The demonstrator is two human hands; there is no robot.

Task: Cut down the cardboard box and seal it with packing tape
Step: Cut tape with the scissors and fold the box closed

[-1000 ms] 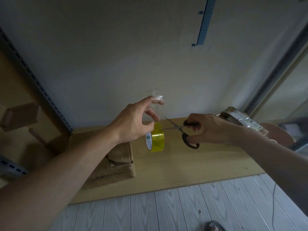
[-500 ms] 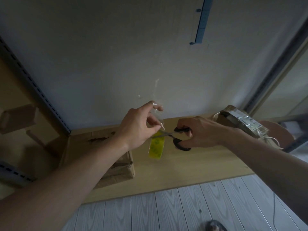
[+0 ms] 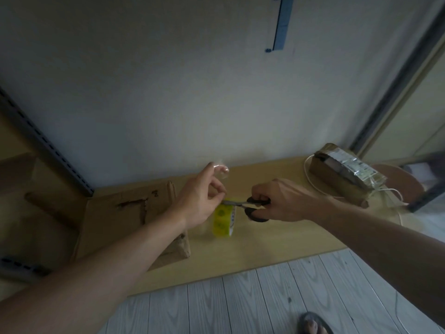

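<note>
- Grey plank floor [image 3: 240, 297] at 6 o'clock, with a sandalled foot [image 3: 313, 324] at 5 o'clock; neither is part of the work.
- Pale wooden bench top [image 3: 277, 242] at centre, carrying everything below.
- Brown cardboard box [image 3: 120, 220] at 9 o'clock of the hands. It lies low on the bench with a torn scar on its upper face. No fresh tape shows on it, so the sealing appears not yet begun. Whether the cutting-down is finished cannot be told.
- Yellow roll of packing tape [image 3: 222, 220] stands on edge just at 3 o'clock of the box, directly under the blades.
- Left hand [image 3: 199, 201]: raised fingertips hold the end of a strip of clear tape [image 3: 220, 168] drawn up from the roll; the other fingers are curled.
- Right hand [image 3: 284, 201]: fingers through the loops of the black-handled scissors [image 3: 252, 208], blades pointing to 9 o'clock at the strip. Likely stage: severing one length, which is yet to be laid on the box.
- Brown labelled parcel [image 3: 344, 172] at 2 o'clock, well apart.
</note>
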